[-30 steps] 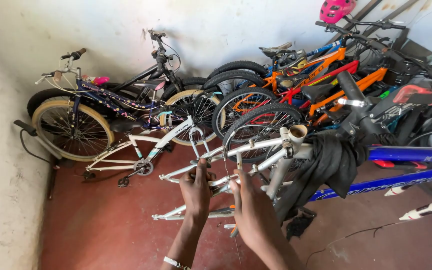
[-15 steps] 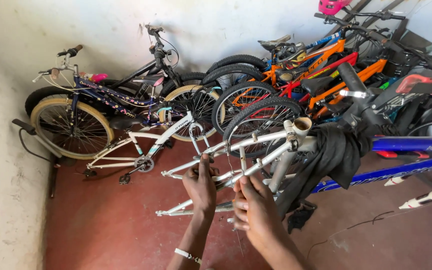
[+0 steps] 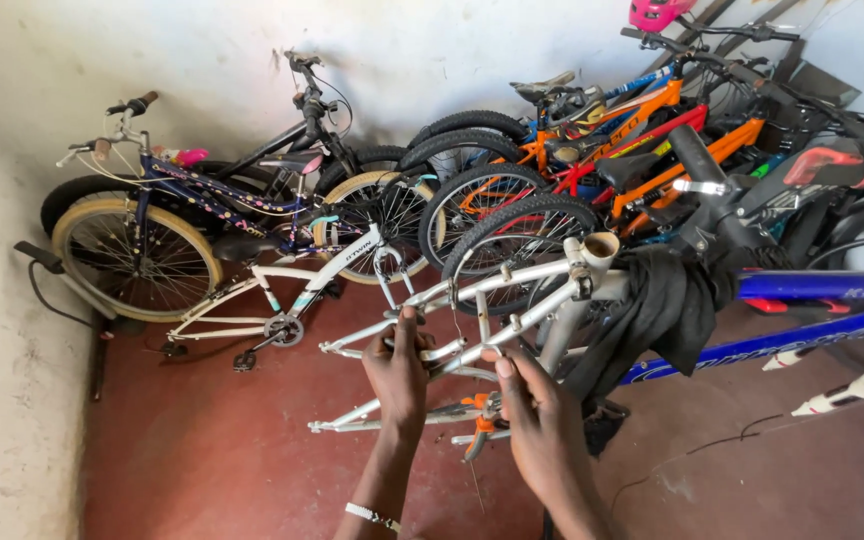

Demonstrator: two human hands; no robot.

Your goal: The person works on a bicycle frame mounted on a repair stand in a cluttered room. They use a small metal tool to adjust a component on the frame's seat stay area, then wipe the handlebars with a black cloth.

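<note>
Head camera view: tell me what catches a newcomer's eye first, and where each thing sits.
At centre, the left hand and right hand grip the bare silver metal bicycle frame, which has no wheels and is held above the red floor. Behind it, a crowded row of orange and black bicycles leans along the white wall. At upper left stands a dark blue bicycle with cream tyres, and a black cloth hangs off the frame to the right.

left hand (image 3: 399, 375): raised, fingers curled in a closed grip | right hand (image 3: 540, 420): raised beside it, fingers curled
</note>
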